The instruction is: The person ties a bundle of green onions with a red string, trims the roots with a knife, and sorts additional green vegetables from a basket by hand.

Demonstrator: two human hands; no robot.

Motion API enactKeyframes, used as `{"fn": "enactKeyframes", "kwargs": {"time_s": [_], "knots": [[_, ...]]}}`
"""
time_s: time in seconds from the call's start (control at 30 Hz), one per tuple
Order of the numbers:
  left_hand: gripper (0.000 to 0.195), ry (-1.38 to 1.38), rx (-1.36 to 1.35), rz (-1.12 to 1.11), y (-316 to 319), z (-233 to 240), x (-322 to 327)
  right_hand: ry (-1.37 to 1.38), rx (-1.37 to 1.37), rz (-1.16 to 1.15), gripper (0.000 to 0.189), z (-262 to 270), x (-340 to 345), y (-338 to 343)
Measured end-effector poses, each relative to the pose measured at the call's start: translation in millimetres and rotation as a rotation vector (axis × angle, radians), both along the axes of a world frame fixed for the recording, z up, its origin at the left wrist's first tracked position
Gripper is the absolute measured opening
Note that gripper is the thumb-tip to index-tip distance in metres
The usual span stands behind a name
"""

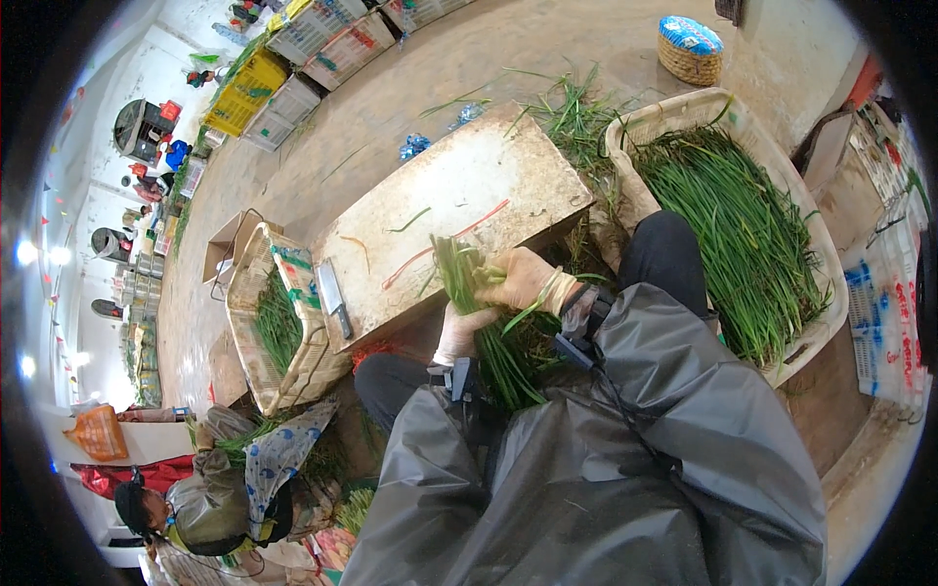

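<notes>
A bunch of green leafy stalks (458, 282), like garlic chives, stands between my two gloved hands, pale ends up. My left hand (467, 329) is closed around its lower part. My right hand (524, 278) pinches some stalks at the bunch's upper right side, with a few long leaves trailing over the wrist. Just beyond is a worn, whitish board-topped block (440, 198). On it lie a cleaver (333, 297) at the left end, a red strip (480, 220) and loose leaf scraps. To the right, a white plastic crate (832, 293) holds many more green stalks (733, 234).
A second crate (315, 340) with greens stands left of the block. Leaf litter (575, 117) and crumpled blue plastic (415, 146) lie on the floor. A wicker basket (689, 64) stands beyond. A co-worker (212, 498) sits at the lower left; stacked crates (245, 88) stand farther off.
</notes>
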State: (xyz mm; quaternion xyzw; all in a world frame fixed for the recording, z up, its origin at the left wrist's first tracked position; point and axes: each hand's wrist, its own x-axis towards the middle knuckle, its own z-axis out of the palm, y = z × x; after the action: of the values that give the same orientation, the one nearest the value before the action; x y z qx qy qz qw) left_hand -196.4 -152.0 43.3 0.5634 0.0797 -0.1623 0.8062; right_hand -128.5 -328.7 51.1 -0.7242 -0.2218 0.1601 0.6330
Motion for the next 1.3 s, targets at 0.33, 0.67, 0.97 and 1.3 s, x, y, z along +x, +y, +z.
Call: {"fn": "enactKeyframes", "kwargs": {"time_s": [0.33,0.67,0.97,1.3], "knots": [[0.064,-0.041,-0.034,0.029,15,-17,-1,0.183,0.062,-0.344,0.036,4,36,-43],[0.056,0.006,0.035,0.019,8,2,-3,0.142,0.031,-0.022,0.032,11,10,-13],[0.052,-0.029,-0.004,0.101,20,-12,-1,0.115,-0.005,-0.211,0.034,0,18,-15],[0.070,0.015,-0.141,-0.015,22,2,-10,0.358,0.072,-0.099,0.024,13,19,-23]]}}
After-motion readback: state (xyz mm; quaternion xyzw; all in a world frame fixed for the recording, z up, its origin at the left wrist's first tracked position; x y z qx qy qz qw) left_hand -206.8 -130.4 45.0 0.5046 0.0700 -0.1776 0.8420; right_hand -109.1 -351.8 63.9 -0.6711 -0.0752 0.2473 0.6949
